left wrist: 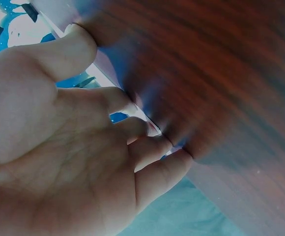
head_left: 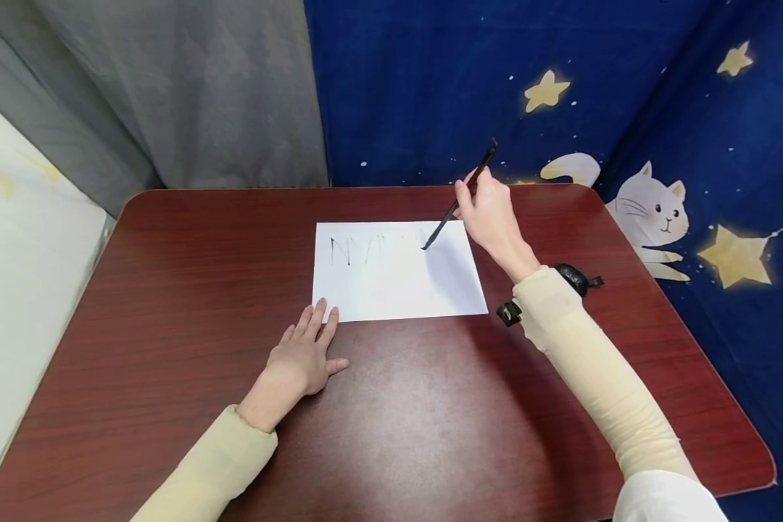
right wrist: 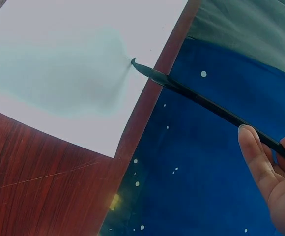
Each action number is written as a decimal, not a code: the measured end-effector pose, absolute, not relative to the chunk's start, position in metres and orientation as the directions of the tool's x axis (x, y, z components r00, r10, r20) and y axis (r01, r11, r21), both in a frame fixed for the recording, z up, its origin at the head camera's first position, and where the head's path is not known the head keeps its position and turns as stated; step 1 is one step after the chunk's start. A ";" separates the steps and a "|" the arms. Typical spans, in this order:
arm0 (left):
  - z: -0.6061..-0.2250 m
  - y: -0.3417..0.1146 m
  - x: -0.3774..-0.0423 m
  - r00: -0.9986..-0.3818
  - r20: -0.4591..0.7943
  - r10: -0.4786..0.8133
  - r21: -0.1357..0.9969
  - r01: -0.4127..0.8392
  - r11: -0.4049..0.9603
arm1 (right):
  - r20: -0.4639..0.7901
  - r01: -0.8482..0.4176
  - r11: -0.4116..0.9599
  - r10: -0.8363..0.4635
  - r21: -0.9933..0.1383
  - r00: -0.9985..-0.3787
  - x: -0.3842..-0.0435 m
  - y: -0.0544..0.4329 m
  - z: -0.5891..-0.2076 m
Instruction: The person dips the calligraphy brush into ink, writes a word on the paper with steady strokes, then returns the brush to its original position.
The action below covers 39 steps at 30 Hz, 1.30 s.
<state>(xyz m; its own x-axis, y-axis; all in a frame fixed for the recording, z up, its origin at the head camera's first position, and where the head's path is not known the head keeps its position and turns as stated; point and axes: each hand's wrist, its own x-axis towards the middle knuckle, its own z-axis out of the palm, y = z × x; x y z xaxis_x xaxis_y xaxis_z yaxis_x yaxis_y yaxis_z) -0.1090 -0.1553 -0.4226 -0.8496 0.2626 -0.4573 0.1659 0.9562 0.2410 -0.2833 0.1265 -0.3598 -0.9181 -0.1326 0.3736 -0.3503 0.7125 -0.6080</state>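
Observation:
A white sheet of paper (head_left: pixel 391 290) lies on the dark red wooden table, with thin dark strokes along its upper left that look like letters. My right hand (head_left: pixel 492 214) pinches a slim black brush (head_left: pixel 460 196) around its shaft, above the sheet's far right corner. The brush slants down to the left, and its bent dark tip (right wrist: pixel 134 62) is at the paper's surface. Spread out flat, my left hand (head_left: pixel 303 355) rests on the table, its fingertips on the paper's near left corner. In the left wrist view its palm and fingers (left wrist: pixel 162 182) show from below.
The table (head_left: pixel 189 290) has rounded corners and reaches to a grey curtain (head_left: pixel 189 87) and a blue curtain (head_left: pixel 417 87) with stars and a cat. A black strap device (head_left: pixel 573 279) sits on my right wrist. White cloth (head_left: pixel 19 254) hangs at the left.

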 end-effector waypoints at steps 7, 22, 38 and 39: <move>-0.423 -0.155 -0.109 -0.850 -0.455 0.267 0.239 0.172 0.956 | 0.372 -0.350 0.710 -0.133 -0.611 -0.919 -0.283 0.129 -0.361; -0.422 -0.155 -0.109 -0.850 -0.455 0.264 0.234 0.172 0.957 | 0.415 -0.383 0.710 -0.140 -0.591 -0.899 -0.282 0.129 -0.357; -0.422 -0.156 -0.107 -0.849 -0.455 0.268 0.241 0.171 0.955 | 0.467 -0.432 0.679 -0.147 -0.593 -0.872 -0.277 0.139 -0.328; -0.422 -0.156 -0.107 -0.849 -0.455 0.269 0.241 0.173 0.955 | 0.462 -0.428 0.678 -0.145 -0.598 -0.875 -0.276 0.140 -0.326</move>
